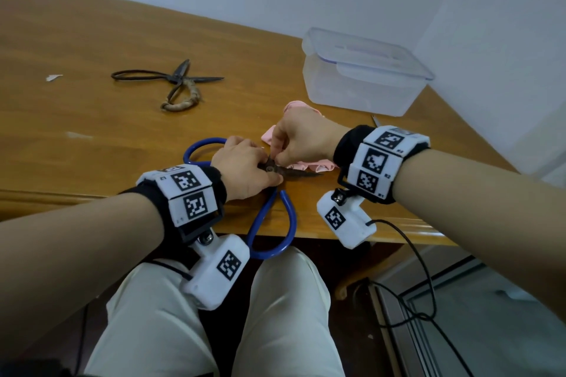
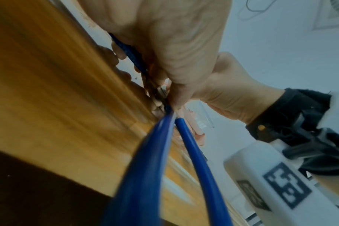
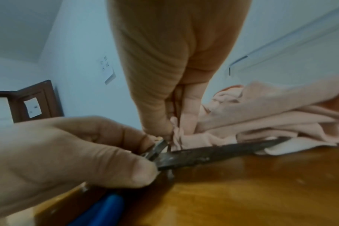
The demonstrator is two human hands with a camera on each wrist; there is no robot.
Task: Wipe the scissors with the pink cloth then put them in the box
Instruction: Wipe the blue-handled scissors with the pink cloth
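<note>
Left hand point(image 1: 245, 169) pins the blue-handled scissors point(image 1: 272, 217) at the pivot on the desk point(image 1: 92, 46) edge, grip closed around them; right hand point(image 1: 301, 138) pinches the pink cloth point(image 3: 261, 116) at the blade base. Blades lie partly hidden under cloth and fingers. Clear lidded box point(image 1: 361, 73) and old iron scissors point(image 1: 174, 82) sit further back, near white walls.

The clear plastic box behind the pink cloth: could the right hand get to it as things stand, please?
Probably yes: the clear plastic box stands just beyond the right hand, with only the pink cloth, lying low, between them, though its lid looks shut.
</note>
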